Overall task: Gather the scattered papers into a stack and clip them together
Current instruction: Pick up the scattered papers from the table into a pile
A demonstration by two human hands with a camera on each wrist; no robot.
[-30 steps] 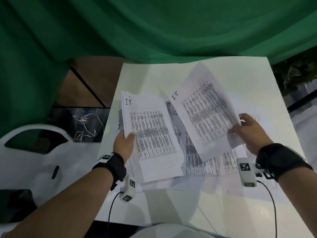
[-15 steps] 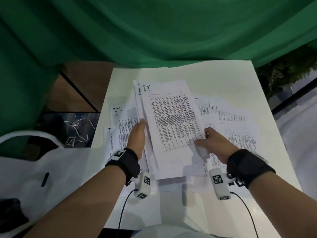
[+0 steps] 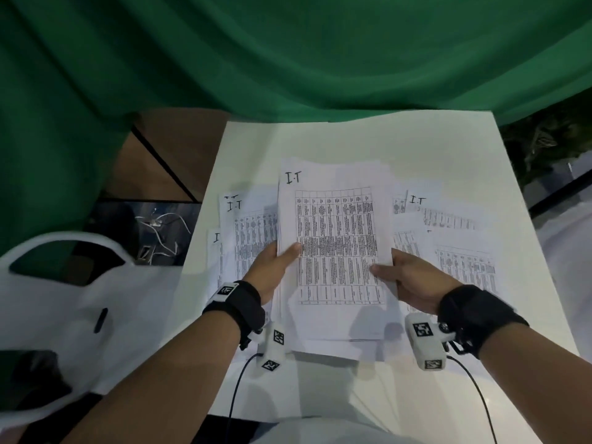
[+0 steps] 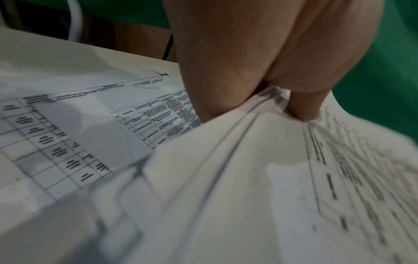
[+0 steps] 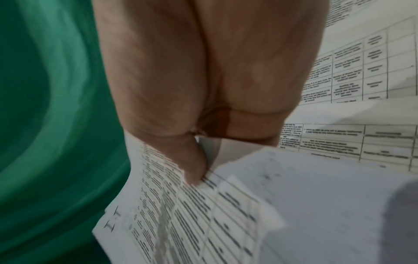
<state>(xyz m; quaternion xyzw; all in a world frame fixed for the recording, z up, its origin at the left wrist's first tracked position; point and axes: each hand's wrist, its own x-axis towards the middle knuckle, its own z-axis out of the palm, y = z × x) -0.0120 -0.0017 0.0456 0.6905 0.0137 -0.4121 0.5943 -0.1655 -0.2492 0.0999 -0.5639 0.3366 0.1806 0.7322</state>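
Both hands, left hand (image 3: 272,270) and right hand (image 3: 407,277), now hold the stack (image 3: 333,238) together; loose papers (image 3: 461,248) beside the grip still wait.

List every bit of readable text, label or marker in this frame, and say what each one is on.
"I.T": handwritten, top left of the held stack.
"I.T": left loose sheet.
"I.T": right loose sheet.
"I": only part shows, on the far-left sheet.
Printed tables on all the sheets: too small and blurred to read.
Wrist cameras and the left strap: square black-and-white markers, no words.
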